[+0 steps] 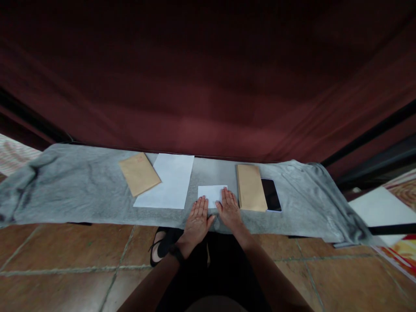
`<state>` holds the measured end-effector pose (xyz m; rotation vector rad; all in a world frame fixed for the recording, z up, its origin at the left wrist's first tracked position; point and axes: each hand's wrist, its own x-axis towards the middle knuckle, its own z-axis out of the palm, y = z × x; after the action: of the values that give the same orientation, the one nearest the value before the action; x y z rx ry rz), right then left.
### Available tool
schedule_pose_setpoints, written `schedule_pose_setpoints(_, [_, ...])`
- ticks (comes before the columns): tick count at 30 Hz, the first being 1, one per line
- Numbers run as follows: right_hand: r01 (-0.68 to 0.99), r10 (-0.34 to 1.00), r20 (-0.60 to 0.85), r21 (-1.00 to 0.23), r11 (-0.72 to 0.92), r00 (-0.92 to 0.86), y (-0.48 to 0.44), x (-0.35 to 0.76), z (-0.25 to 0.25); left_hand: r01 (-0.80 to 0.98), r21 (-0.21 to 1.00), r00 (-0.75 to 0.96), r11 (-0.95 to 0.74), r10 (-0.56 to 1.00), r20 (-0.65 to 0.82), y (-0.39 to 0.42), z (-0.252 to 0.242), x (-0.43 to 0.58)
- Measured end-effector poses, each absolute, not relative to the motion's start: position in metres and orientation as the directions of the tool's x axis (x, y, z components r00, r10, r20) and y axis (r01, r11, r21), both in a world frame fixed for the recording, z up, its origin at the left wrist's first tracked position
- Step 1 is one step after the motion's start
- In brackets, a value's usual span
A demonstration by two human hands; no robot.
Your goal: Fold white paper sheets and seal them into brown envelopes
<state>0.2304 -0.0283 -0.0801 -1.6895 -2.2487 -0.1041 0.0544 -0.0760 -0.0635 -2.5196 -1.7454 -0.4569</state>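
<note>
A small white rectangle of paper (209, 193) lies on the grey cloth (87, 186) in front of me. My left hand (197, 219) rests flat at its lower left corner, palm down, thumb spread. On its right edge lies my right hand (230, 209), also palm down, with the fingers stretched out. Neither hand grips anything. To the left is a larger white sheet (175, 182), partly covered by a brown envelope (139, 174) set at a slant. A stack of brown envelopes (251, 188) lies just right of my right hand.
A dark-screened phone (271, 196) lies beside the envelope stack, partly under it. Behind the cloth-covered surface rises a dark red panel (208, 108). White boards and a colourful printed item (404, 255) stand low at the far right, above the tiled floor (65, 251).
</note>
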Motion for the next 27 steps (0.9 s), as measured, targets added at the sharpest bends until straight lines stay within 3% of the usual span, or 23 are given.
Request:
schedule_pose_setpoints(13, [0.942,0.919,0.306,-0.144,0.302,-0.248,-0.03,0.231,-0.083,0.903,0.11,0.404,-0.416,0.907,0.118,-0.016,-0.059,0.064])
schedule_pose_setpoints(27, [0.946,0.923,0.307,-0.148,0.289,-0.234,-0.031,0.231,-0.085,0.951,0.076,0.293,-0.301,0.951,0.095,-0.017,-0.057,0.037])
